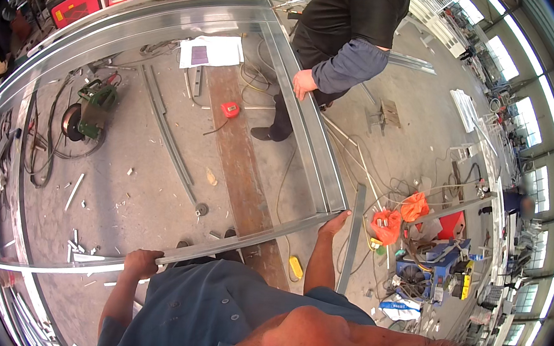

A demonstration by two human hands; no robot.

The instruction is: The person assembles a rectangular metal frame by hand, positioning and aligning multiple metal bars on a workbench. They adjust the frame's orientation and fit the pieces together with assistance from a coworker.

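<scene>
A large rectangular metal frame [243, 239] of silvery profiles spans the view in front of me. My left hand [141, 263] is closed around its near rail, left of my body. At the near right corner, my right hand [333, 225] grips the frame from below, its thumb by the corner joint; part of its fingers is hidden under the rail. Across from me, a co-worker in dark clothes [360, 20] rests a hand [304, 83] on the frame's right rail.
Inside the frame's outline, a rusty steel strip [243, 176] crosses the floor, with a red tape measure [230, 109] on it. A green cut-off machine [91, 109], cables and metal offcuts lie leftward. Orange bags [387, 226] and a blue machine [432, 267] stand right.
</scene>
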